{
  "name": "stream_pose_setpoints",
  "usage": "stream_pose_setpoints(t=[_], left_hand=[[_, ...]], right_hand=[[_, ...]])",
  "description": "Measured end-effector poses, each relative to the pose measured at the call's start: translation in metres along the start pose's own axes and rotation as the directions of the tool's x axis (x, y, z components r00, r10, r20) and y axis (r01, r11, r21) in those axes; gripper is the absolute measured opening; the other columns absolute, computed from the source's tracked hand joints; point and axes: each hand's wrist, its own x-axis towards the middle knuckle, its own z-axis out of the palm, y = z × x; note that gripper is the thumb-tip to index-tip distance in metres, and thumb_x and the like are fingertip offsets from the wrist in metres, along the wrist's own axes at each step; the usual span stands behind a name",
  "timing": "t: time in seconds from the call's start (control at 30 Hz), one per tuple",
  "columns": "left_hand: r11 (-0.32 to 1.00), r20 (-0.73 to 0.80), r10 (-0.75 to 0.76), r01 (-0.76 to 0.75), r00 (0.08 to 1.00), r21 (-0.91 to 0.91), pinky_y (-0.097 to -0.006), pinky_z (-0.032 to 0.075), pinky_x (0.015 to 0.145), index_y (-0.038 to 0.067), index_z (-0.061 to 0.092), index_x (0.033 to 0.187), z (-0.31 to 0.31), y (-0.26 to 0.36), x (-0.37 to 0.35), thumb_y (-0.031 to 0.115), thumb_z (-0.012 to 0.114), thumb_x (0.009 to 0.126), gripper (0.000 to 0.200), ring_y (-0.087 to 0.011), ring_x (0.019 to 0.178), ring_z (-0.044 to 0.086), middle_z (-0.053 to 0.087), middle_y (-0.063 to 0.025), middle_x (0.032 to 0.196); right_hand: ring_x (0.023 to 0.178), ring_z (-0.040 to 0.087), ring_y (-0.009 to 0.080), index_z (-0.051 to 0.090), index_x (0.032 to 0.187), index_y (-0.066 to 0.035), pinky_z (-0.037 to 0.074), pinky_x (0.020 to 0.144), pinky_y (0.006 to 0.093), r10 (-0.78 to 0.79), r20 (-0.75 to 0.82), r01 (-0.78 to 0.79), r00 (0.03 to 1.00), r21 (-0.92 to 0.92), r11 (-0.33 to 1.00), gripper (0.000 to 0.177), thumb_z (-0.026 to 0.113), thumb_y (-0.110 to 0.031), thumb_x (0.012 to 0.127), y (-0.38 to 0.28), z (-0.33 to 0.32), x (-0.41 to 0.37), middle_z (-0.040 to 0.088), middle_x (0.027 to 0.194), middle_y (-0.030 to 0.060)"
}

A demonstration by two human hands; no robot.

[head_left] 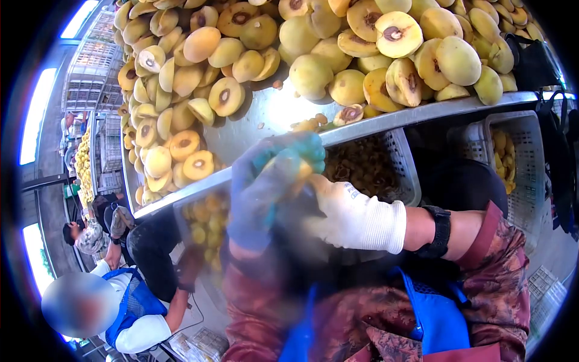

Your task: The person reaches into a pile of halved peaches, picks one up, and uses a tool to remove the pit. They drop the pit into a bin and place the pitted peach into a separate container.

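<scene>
My left hand [265,181], in a grey-blue and teal glove, is closed around a yellow peach [303,172], mostly covered by the fingers. Against it is my right hand [353,214], in a white knitted glove with a black watch [435,231] at the wrist. Its fingers are curled around something dark and blurred that I cannot make out. Both hands meet just in front of the metal table's edge [356,134]. Beyond them, halved yellow peaches [398,34] lie heaped on the table, many with the pit showing.
Below the edge stands a crate [403,166] of brown pits or scraps. A white crate [528,181] at right holds yellow pieces; more peach pieces [208,223] sit low at left. A co-worker in a blue apron [136,301] sits at left. Stacked crates [90,78] stand behind.
</scene>
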Motion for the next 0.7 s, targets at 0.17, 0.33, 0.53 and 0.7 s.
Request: stream_pose_setpoints(t=[0.17,0.33,0.53,0.7], left_hand=[[0.983,0.089,-0.177,0.173,0.980,0.057,-0.0273,0.050,0.080,-0.006,0.062,0.114,-0.014,0.003,0.001,0.016,0.060,0.089,0.033,-0.0175,0.091,0.063,0.066,-0.0141,0.106],[0.977,0.142,-0.211,0.207,0.967,0.045,-0.0280,0.051,0.081,-0.006,0.063,0.111,-0.017,0.004,0.002,0.011,0.060,0.088,0.029,-0.0173,0.091,0.064,0.066,-0.0139,0.107],[0.980,0.181,-0.175,0.190,0.968,-0.068,-0.0310,0.053,0.082,-0.006,0.064,0.106,-0.015,0.003,-0.003,0.010,0.061,0.087,0.025,-0.0188,0.091,0.064,0.066,-0.0163,0.108],[0.987,0.064,-0.084,0.092,0.994,-0.131,-0.0406,0.058,0.075,-0.007,0.062,0.103,-0.007,-0.001,-0.013,0.037,0.068,0.081,0.050,-0.0303,0.081,0.068,0.066,-0.0220,0.099]], right_hand=[[0.060,0.063,0.0253,0.045,0.112,0.001,0.051,0.055,0.0366,0.302,0.298,-0.367,0.906,0.191,0.911,0.037,0.061,-0.017,0.084,-0.023,-0.014,-0.001,0.061,0.071,0.0156],[0.050,0.055,0.0131,0.046,0.105,-0.002,0.047,0.047,0.0275,0.247,0.421,-0.416,0.873,0.377,0.827,0.029,0.061,-0.016,0.085,-0.024,-0.018,-0.005,0.054,0.063,0.0051],[0.046,0.050,0.0107,0.048,0.095,-0.004,0.041,0.042,0.0244,0.196,0.587,-0.546,0.786,0.510,0.665,0.020,0.061,-0.016,0.086,-0.023,-0.020,-0.006,0.052,0.061,0.0025],[0.047,0.046,0.0081,0.049,0.087,-0.007,0.037,0.043,0.0223,-0.032,0.733,-0.683,0.679,0.648,0.337,0.014,0.061,-0.014,0.087,-0.021,-0.022,-0.011,0.048,0.060,-0.0003]])
